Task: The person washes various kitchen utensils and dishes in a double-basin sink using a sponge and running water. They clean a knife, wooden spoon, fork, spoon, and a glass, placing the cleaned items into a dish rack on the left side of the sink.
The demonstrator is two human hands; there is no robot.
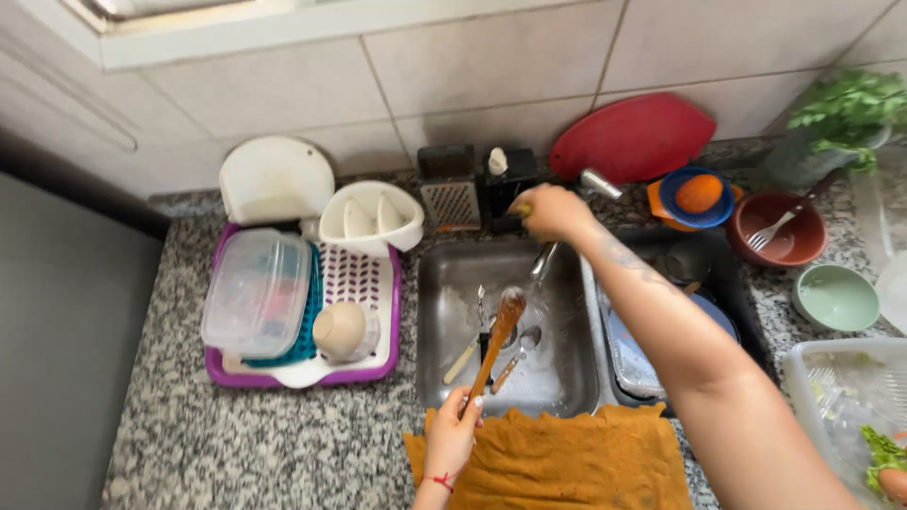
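Here, left hand (453,433) fingers grasping wooden spoon (498,335), right hand (551,212) clenched on faucet (557,236).

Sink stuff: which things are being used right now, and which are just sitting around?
In use: wooden spoon in left hand, tap under right hand, sink.

Sitting around: dish rack, grater, red board, green bowl, orange cloth.

We see a brown wooden spoon (498,338) slanting up over the near half of the steel sink, its bowl wet under the stream. At the sink's far edge stands a metal faucet (557,241).
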